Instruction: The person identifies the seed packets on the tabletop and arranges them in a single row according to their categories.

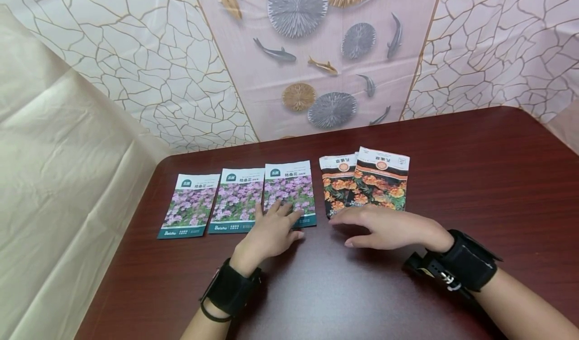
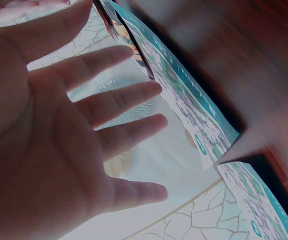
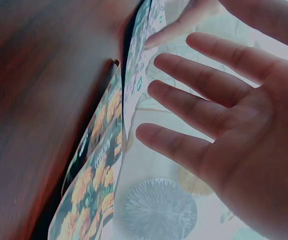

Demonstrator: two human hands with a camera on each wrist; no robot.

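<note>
My left hand (image 1: 270,231), fingers spread and straight, is over the lower edge of the rightmost purple-flower seed packet (image 1: 289,184). Two more purple-flower packets, a middle one (image 1: 237,194) and a left one (image 1: 190,204), lie beside it in a row. Nothing is in the palm in the left wrist view. To the right, two orange marigold seed packets overlap, the right packet (image 1: 382,177) lying partly over the left packet (image 1: 336,182). My right hand (image 1: 384,227) is at their near edge, fingers extended and holding nothing; its bare palm shows in the right wrist view.
The packets lie on a dark red-brown wooden table (image 1: 475,189). Behind it hangs a patterned cloth (image 1: 158,53) with fish and round motifs, and a plain cream cloth (image 1: 54,204) drapes along the left side. Black straps (image 1: 470,259) circle both wrists.
</note>
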